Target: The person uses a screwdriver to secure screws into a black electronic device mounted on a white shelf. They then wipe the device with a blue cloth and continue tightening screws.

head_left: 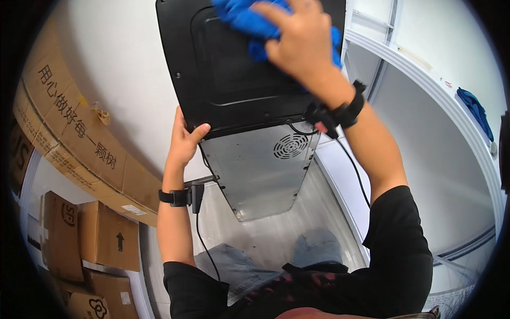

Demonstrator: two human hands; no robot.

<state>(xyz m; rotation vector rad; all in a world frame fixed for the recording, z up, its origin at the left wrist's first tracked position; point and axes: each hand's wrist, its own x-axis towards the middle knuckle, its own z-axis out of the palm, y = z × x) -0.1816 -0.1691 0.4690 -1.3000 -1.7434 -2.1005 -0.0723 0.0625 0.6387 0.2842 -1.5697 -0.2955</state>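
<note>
Left hand pinches near-left corner of black rectangular top panel on grey metal cabinet; right hand clutches bunched blue fabric cloth against panel. Best: brace corner, flatten cloth, overlap strokes.

The right hand holds a blue cloth on the black panel the left hand grips.

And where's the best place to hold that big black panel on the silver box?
Probably the black panel's near-left corner, coming from the left: its edge is exposed there, and the left hand has its thumb over it. The right hand and blue cloth cover part farther away.
</note>
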